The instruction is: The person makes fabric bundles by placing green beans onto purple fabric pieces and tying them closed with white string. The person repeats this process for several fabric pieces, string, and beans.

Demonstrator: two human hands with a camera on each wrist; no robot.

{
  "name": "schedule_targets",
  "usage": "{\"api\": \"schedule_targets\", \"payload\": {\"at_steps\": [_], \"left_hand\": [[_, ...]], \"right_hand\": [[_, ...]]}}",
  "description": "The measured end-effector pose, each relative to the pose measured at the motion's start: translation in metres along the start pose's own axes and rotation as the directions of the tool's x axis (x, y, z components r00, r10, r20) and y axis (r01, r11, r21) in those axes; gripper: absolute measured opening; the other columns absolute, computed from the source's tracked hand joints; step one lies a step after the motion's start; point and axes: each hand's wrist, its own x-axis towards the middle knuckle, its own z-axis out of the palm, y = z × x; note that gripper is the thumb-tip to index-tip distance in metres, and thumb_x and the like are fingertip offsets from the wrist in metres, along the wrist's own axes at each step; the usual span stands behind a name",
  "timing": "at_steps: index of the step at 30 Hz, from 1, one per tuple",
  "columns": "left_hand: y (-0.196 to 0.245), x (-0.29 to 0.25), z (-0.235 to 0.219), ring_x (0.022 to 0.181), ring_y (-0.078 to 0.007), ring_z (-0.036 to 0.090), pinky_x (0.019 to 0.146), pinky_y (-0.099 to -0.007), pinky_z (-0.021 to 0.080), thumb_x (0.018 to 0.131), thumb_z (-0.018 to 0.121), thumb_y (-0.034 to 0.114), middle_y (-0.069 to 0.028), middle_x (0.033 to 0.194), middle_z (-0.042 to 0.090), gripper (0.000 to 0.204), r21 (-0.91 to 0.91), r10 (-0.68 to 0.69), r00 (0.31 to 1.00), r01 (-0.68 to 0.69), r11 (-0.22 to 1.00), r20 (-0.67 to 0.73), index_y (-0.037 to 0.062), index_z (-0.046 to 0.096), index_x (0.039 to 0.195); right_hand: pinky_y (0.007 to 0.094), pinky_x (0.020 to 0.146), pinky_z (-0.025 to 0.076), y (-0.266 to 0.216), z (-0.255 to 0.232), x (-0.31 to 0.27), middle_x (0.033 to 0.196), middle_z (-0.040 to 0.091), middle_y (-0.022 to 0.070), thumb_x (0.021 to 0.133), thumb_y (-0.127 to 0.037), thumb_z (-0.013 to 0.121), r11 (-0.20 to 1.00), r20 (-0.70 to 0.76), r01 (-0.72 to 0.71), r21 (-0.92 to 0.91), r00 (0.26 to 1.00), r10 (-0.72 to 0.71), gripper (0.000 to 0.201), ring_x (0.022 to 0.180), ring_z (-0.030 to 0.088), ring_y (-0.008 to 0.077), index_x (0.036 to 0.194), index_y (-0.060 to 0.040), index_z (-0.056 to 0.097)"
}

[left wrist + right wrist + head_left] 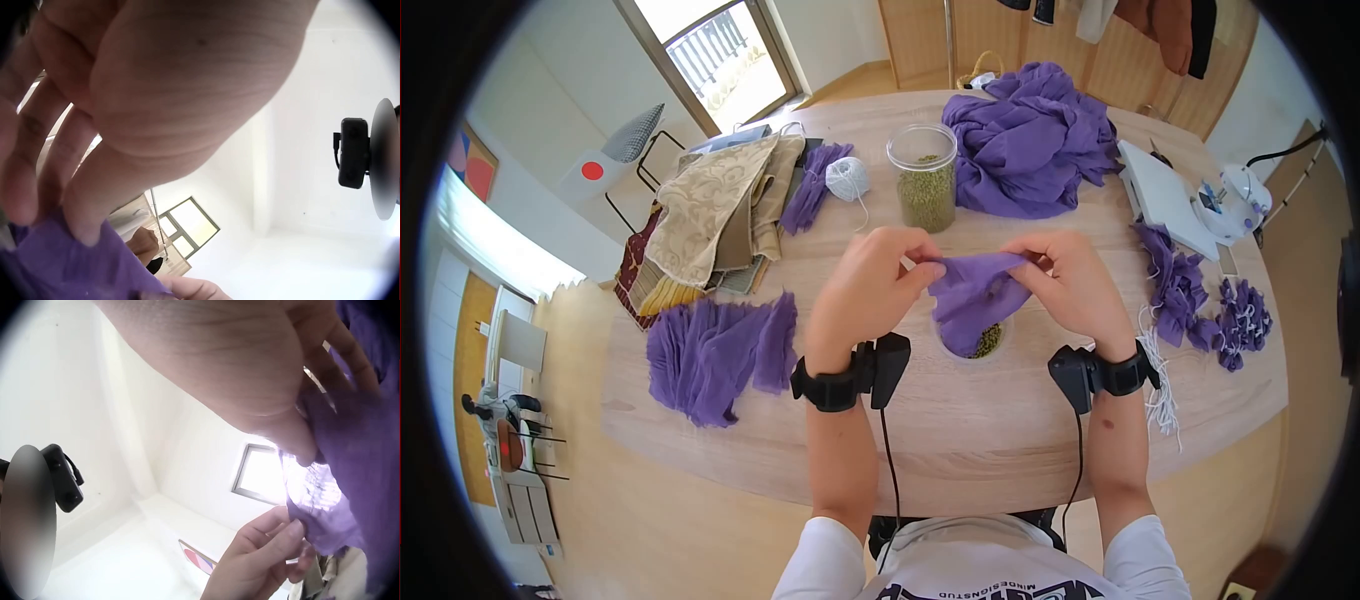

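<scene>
A small piece of thin purple cloth (974, 300) is stretched between my two hands. My left hand (870, 290) pinches its left corner between thumb and fingers. The right corner is pinched by my right hand (1075, 280). Under the cloth stands a small clear cup (985, 352) of green dried bits, partly covered by the hanging cloth. In the left wrist view the thumb lies on the purple cloth (69, 262). Bright light shows through the cloth (344, 506) in the right wrist view.
Behind stand a jar (927, 190) of green bits, a ball of white string (847, 178) and a purple cloth heap (1030, 140). Purple strips (710, 355) and folded fabrics (710, 220) lie left. At right are tied purple bundles (1245, 325), white strings (1162, 400) and a white machine (1235, 205).
</scene>
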Motion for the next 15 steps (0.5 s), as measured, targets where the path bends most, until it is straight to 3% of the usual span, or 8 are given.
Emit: {"api": "schedule_targets", "payload": {"at_steps": [9,15], "left_hand": [[0.019,-0.014,-0.007,0.059,-0.01,0.055,0.053,-0.0258,0.044,0.087,0.068,0.011,-0.0048,0.071,0.063,0.015,0.045,0.075,0.993,-0.071,0.996,-0.094,-0.0037,0.066,0.092],[0.035,-0.023,-0.013,0.054,-0.0096,0.051,0.05,-0.0268,0.04,0.086,0.07,0.012,-0.0053,0.061,0.058,0.015,0.06,0.11,0.98,-0.101,0.993,-0.163,-0.002,0.067,0.089]], "right_hand": [[0.0288,0.063,0.049,-0.012,-0.001,-0.003,0.084,0.064,0.0106,0.084,0.007,0.058,0.986,-0.121,0.164,-0.002,0.979,-0.163,0.018,0.07,0.063,0.0186,0.099,0.0033,0.067],[0.0295,0.064,0.049,-0.018,-0.007,-0.006,0.085,0.064,0.0116,0.083,0.008,0.057,0.955,-0.13,0.272,-0.12,0.949,-0.287,0.02,0.071,0.063,0.0216,0.1,0.0024,0.067]]}}
